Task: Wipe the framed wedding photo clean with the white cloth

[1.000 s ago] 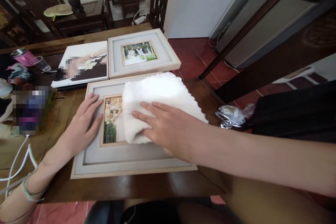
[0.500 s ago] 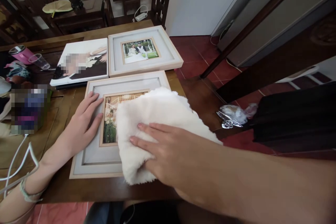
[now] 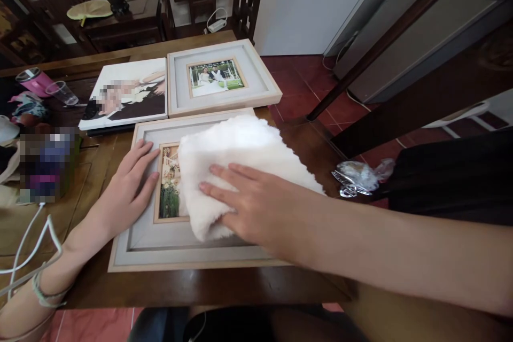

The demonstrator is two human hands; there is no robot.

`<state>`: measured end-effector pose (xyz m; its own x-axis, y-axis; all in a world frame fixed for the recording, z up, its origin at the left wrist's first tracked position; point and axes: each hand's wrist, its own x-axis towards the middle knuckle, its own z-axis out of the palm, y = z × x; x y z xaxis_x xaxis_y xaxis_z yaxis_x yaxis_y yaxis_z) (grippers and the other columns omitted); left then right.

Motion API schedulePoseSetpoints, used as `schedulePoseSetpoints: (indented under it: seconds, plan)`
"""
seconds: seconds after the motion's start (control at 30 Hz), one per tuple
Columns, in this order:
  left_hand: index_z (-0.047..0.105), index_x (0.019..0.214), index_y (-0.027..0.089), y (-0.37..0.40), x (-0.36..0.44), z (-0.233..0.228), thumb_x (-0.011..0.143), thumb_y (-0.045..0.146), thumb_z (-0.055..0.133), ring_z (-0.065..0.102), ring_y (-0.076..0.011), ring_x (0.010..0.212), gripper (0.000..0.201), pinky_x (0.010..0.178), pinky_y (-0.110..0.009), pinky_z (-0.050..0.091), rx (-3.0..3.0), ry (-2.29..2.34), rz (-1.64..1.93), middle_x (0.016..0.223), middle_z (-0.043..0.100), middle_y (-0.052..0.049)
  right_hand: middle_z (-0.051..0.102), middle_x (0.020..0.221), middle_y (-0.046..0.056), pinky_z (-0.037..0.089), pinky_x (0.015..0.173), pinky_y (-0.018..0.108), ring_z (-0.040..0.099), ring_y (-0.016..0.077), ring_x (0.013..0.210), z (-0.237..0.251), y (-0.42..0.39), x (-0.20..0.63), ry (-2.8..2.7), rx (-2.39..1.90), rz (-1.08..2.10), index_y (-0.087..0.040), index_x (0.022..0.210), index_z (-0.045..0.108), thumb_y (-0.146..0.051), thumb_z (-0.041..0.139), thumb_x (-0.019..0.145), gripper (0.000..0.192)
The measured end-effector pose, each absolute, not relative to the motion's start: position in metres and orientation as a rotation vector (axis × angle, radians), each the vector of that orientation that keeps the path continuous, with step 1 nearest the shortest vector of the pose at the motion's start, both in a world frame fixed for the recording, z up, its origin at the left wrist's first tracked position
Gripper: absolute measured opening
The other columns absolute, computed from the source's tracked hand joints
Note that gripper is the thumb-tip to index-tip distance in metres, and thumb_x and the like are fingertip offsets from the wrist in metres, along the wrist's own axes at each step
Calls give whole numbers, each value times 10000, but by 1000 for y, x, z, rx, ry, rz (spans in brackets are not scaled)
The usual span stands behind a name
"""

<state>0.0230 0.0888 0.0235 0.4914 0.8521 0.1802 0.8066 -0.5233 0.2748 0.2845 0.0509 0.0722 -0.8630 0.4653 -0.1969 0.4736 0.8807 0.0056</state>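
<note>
Table: while your hands worked at its near edge, the wooden table (image 3: 120, 288) carried three pictures, with a pink tumbler (image 3: 34, 81) and a clear cup (image 3: 64, 94) at its far left.
Near frame: the near frame (image 3: 172, 248) lay flat just in front of you, its photo (image 3: 170, 187) only partly showing at the left; the rest sat under the cloth.
Far frame: the far frame (image 3: 218, 79) rested just beyond, touching or nearly touching the near one, beside a frameless canvas print (image 3: 128, 93).
Cloth: the white fluffy cloth (image 3: 236, 155) covered the middle and right of the near frame. Half a second earlier it hung over the frame's front edge; by this moment it had moved back up and away from you onto the glass, so you appeared to be mid-stroke, wiping back and forth, with the left strip of the photo uncovered.
Right hand: your right hand (image 3: 248, 203) pressed flat on the cloth, fingers straight and slightly spread, not gripping it.
Left hand: your left hand (image 3: 128, 187) stayed where it had been, palm down on the frame's left border, fingers extended and close together, steadying it.
Wrapper: a crumpled clear wrapper (image 3: 356, 176) lay off to the right.
</note>
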Motion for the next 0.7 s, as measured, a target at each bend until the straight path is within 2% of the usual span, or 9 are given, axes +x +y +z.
schedulePoseSetpoints:
  seconds: [0.17,0.33,0.47,0.7]
  plan:
    - [421,1378,147,89,23,23,982,373,361,256,-269,1448,460,1190,-469,238,2587,1441,449,1504,382,-127,492,1428,140,406,1039,524,424,402,1317,68,46,287,2933,715,-98,-189,1038,739,-232,716,763,279]
    - [436,1364,115,89,22,24,980,363,370,266,-271,1445,462,1190,-462,241,2604,1432,450,1491,397,-151,441,1469,132,402,1054,496,365,389,1359,65,61,291,2896,854,-55,-171,1083,721,-149,705,744,339]
    - [435,1367,132,88,23,24,979,363,375,265,-272,1445,456,1195,-458,235,2597,1436,445,1491,400,-139,412,1483,156,389,1061,502,356,398,1360,65,64,290,2843,874,0,-154,1116,704,-135,710,735,382]
    - [419,1375,149,88,23,23,982,345,375,257,-273,1448,441,1187,-482,246,2614,1421,452,1495,390,-139,467,1443,165,356,1057,568,395,419,1330,58,48,288,2926,791,-4,-164,1008,728,-207,649,828,202]
